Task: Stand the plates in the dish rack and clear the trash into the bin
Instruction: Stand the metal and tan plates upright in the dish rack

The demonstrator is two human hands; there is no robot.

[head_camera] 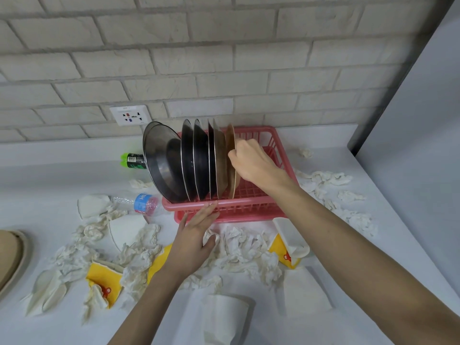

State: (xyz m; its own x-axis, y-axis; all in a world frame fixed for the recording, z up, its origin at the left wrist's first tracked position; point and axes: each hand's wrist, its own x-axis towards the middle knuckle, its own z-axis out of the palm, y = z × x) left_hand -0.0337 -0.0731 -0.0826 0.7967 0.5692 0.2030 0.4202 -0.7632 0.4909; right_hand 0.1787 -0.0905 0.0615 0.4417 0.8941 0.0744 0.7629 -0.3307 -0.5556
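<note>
A pink plastic dish rack (270,143) stands on the white counter against the brick wall. Several dark plates (171,165) stand on edge in its left half, with two tan plates to their right. My right hand (251,160) grips the rightmost tan plate (231,141) by its edge. The straight fingers of my left hand (196,232) press against the rack's front rim. Crumpled tissues (244,247), yellow paper cups (105,278) and white paper cups (305,292) litter the counter in front. No bin is in view.
A crushed clear bottle with a blue label (139,202) lies left of the rack, a green bottle (132,159) behind the plates. A tan plate (10,260) sits at the left edge. A wall socket (130,115) is above. A grey wall (423,120) bounds the right.
</note>
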